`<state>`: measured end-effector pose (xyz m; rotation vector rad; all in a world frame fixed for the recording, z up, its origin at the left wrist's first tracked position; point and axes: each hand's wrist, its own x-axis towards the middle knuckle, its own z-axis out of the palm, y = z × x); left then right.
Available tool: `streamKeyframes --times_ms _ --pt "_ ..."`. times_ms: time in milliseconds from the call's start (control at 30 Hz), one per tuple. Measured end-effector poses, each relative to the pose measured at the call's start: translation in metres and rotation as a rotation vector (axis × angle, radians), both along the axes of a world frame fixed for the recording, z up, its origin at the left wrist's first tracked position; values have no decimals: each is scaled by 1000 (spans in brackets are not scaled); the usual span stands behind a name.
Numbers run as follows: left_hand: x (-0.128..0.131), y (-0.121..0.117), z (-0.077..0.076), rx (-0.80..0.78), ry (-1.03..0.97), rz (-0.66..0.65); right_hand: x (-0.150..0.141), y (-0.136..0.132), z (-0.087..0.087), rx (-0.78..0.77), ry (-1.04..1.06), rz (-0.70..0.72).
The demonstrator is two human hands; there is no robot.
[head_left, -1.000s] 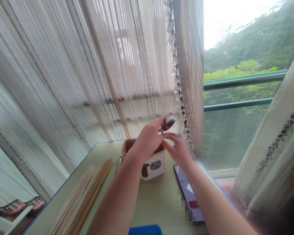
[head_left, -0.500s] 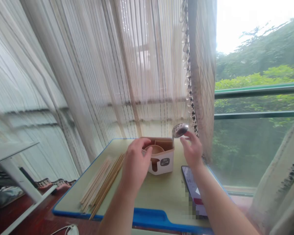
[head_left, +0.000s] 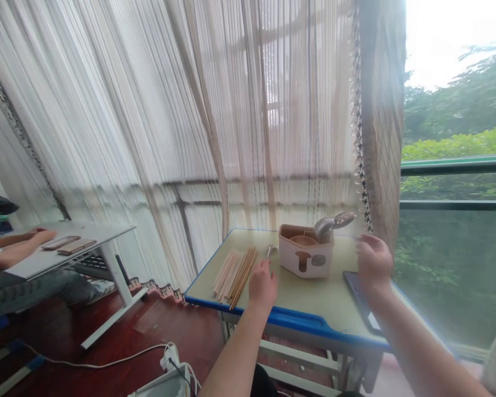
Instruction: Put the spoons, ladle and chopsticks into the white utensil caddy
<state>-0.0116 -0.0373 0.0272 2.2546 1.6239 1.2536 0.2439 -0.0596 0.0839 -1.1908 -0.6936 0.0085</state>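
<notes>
Over the table, reaching with left hand to a utensil beside the box; cannot tell whether clamped on it. Hovering with right hand, loosely open, near spoons propped in the box. Leaving sticks and phone lying apart.

Head-worn view, close above the nearer table, facing forward and down toward the curtains
</notes>
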Motion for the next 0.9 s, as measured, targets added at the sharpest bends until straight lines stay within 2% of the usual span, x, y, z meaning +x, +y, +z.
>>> streamKeyframes --times_ms 67,167,233,300,433,533,700,900 --pt "1 9 -8 -34 62 35 -33 -22 -9 5 42 -9" --pt "4 17 -20 -114 154 103 -86 -36 -25 -105 -134 246" --pt "6 20 -26 -153 170 128 -111 -26 -36 -189 -230 443" --pt "5 22 -30 -166 154 152 -126 -7 -45 -229 -248 551" --pt "0 27 -33 -180 116 220 -138 36 -62 -291 -251 680" --pt "-3 28 -34 -185 68 245 -139 53 -77 -338 -230 724" --pt "-3 27 -36 -165 -15 213 -133 56 -94 -384 -207 729" --pt "-13 26 -33 -91 -149 99 -133 52 -88 -385 -223 773"
